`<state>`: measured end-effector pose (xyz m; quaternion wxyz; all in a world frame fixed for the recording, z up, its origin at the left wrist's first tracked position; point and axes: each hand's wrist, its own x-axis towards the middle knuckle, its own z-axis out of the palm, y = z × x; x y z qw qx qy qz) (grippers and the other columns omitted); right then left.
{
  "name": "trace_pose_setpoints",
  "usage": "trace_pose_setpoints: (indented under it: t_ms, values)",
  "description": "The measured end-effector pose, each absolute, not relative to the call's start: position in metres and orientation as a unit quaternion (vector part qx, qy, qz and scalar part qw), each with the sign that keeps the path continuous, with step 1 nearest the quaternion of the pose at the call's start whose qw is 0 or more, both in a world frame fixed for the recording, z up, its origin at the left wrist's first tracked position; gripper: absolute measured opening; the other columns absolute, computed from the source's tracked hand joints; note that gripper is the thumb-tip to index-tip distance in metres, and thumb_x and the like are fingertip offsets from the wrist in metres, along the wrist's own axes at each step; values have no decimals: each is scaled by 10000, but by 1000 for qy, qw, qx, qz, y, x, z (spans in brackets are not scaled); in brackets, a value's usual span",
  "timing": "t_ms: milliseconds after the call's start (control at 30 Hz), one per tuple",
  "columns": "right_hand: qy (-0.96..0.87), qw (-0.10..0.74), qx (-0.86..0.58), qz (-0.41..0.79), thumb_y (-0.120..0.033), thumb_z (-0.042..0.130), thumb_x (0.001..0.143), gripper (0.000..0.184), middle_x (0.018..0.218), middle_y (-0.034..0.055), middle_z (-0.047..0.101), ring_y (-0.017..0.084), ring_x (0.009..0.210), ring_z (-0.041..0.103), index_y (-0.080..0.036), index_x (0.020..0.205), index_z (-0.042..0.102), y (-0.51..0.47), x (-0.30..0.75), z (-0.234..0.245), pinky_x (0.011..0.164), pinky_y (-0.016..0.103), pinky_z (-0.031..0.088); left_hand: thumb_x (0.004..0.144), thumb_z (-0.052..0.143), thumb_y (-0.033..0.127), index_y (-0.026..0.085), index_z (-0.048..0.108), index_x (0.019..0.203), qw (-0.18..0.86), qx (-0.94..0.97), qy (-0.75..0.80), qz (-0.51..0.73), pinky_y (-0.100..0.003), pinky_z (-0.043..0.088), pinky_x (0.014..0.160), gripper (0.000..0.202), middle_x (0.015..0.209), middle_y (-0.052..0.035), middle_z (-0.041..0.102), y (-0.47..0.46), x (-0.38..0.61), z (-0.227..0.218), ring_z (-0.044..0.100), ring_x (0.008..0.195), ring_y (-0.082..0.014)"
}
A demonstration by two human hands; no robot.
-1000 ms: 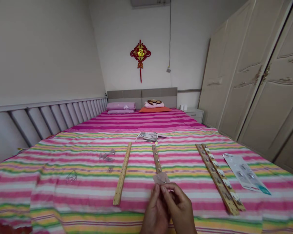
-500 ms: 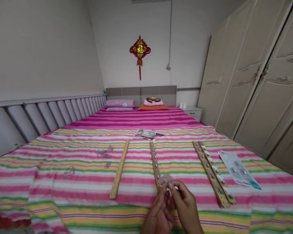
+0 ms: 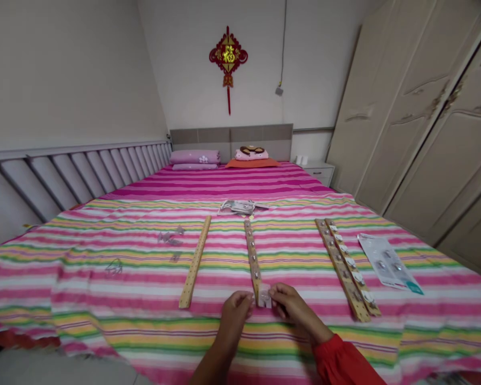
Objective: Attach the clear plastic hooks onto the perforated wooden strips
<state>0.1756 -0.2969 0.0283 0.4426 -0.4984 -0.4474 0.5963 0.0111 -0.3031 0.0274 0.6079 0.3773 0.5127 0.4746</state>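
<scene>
My right hand (image 3: 292, 306) pinches the edge of a clear square adhesive hook (image 3: 265, 295) at the near end of the middle wooden strip (image 3: 253, 260). Whether the square touches the wood I cannot tell. Several similar clear hooks with metal parts sit in a row farther up that strip. On the strip's left side, my left hand (image 3: 236, 313) has thumb and finger pressed together, a little apart from the square. Anything between those fingertips is too small to make out.
A bare wooden strip (image 3: 195, 262) with holes lies left. Two strips carrying hooks (image 3: 340, 264) lie right, beside a blister pack (image 3: 389, 263). Clear pieces (image 3: 170, 238) and a crumpled clear piece (image 3: 114, 267) are on the left. Packaging (image 3: 242, 207) lies beyond the middle strip on the striped bedsheet (image 3: 144, 321).
My hands have separated. The right hand has brought the clear hook down to the middle strip's near end, and the left has moved left of the strip. The camera has tilted down.
</scene>
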Motion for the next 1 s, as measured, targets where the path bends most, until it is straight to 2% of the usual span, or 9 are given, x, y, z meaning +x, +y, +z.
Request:
trace_pose_setpoints:
  t_ms: [100,333,600,867,1000]
  values:
    - [-450,427,-502,603,-445,611,594,283,367,-99,439,43,270,289,-217,539,453,-285,176,23,348,224,125,516,787,460,139,632,681,598,376,541,456,-230,449,558,393,593,-7,633,-294,12,23,580,570,-117]
    - [-460,396,-506,613,-337,611,606,207,357,-101,419,43,313,268,-207,531,468,-271,179,21,380,230,124,628,750,319,137,579,646,603,372,583,398,-228,488,570,250,622,-8,631,-274,13,31,596,551,-101]
    - [-465,382,-519,607,-302,586,611,176,364,-100,394,53,343,260,-204,521,472,-264,181,16,411,238,116,727,673,343,153,528,585,604,389,613,328,-242,467,518,278,524,0,600,-261,23,36,570,458,-107]
    - [-475,382,-533,587,-280,561,583,130,396,-88,425,65,393,282,-207,525,471,-259,179,5,432,236,169,728,634,234,189,484,556,562,419,657,278,-230,437,495,233,403,42,534,-252,27,27,557,442,-124]
    - [-493,393,-543,555,-294,578,552,180,393,-85,412,68,408,312,-213,483,432,-258,174,3,438,230,211,683,635,203,202,465,503,528,438,675,270,-239,421,469,247,367,44,503,-252,30,27,567,442,-150]
